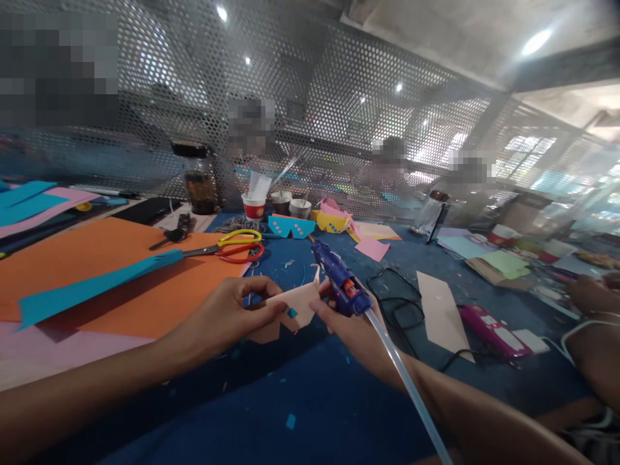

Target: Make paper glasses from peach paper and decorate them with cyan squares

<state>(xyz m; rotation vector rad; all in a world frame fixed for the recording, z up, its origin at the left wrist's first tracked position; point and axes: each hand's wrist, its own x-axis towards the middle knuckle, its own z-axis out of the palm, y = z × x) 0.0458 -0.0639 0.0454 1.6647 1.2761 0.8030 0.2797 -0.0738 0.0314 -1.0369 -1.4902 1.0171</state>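
Note:
My left hand [252,310] pinches a pale peach paper cutout [301,302] between thumb and fingers. A small blue paper bit [292,312] sits on the cutout near my left thumb. My right hand [346,323] is closed on a dark blue hot glue gun [339,274], its nozzle pointing away to the upper left. A long clear glue stick [402,374] sticks out of the gun's back end. The right thumb also touches the cutout's right edge. Beyond my hands, a cut-out blue paper shape [291,227] stands next to a similar yellow one [332,221].
Scissors [213,250] and a blue paper strip [101,284] rest on orange sheets [121,248] at left. Right of me are a black cable [394,310], peach paper [443,313] and a magenta device [494,332]. Another person's hand [591,294] is farther right. Cups [254,206] stand before a perforated screen.

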